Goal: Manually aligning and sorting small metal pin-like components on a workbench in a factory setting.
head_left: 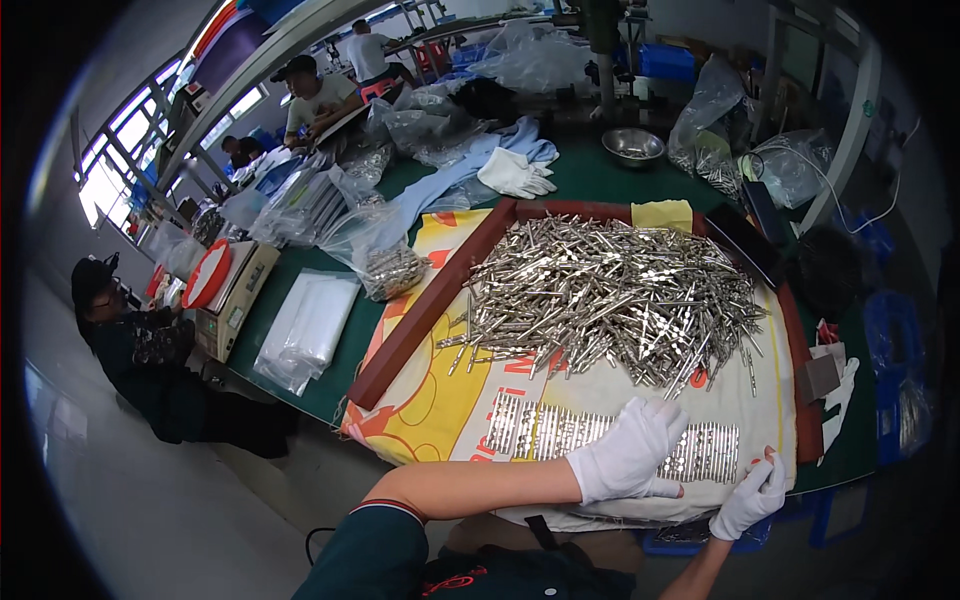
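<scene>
A row of shiny metal rods [545,430] lies side by side on a printed cloth [460,400] near the table's front edge. My left hand [625,455], in a white glove, rests across this row with thumb and fingers apart; its palm hides some rods. At the row's right end is my right hand [748,500], also gloved, with bare fingertips. Its thumb and fingers are pinched together; whatever is between them is too small to make out. Beyond both hands spreads a large loose heap of similar metal rods [620,300].
Dark red wooden bars [430,310] frame the work area. Beyond stand a metal bowl [633,146], white gloves [517,173] and bagged parts [390,268]. A phone [745,245] leans at the right. Leftward are clear bags [310,325], a scale [235,300] and a person [135,350].
</scene>
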`<state>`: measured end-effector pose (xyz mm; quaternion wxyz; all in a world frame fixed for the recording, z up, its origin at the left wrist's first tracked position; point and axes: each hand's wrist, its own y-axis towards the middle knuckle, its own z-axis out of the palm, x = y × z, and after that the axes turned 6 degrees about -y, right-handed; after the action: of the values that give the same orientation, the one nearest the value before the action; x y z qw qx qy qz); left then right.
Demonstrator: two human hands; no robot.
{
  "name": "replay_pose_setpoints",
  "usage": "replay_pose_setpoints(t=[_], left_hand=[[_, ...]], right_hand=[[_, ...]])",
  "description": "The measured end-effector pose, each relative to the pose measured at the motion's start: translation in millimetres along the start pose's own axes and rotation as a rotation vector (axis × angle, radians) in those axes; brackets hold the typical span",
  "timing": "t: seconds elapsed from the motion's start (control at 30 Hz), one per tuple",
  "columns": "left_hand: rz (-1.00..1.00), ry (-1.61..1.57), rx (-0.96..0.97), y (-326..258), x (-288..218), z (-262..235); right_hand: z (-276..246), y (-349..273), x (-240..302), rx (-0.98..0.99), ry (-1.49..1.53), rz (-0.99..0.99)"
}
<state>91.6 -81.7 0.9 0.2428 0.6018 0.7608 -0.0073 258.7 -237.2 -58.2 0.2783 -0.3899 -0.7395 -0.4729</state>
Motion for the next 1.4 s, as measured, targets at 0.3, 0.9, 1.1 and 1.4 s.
replay_pose_setpoints(t=[0.3, 0.9, 1.1, 1.4], left_hand=[[-0.014, -0.051, 0.013, -3.8, -5.7, -0.6], [-0.473, 0.035, -0.350, -186.9, 57.6, -84.9], [-0.466, 0.092, -0.210, -169.6, 58.1, -90.4], [-0.426, 0.015, -0.170, -167.4, 57.1, -91.6]], right_hand=[[-6.6, 0.1, -6.5, 0.025, -0.023, -0.032], [-1.9, 7.1, -3.1, -0.081, 0.019, 0.101], [-4.2, 6.9, -3.4, -0.071, 0.016, 0.123], [-0.3, 8.7, -5.4, -0.097, 0.044, 0.096]])
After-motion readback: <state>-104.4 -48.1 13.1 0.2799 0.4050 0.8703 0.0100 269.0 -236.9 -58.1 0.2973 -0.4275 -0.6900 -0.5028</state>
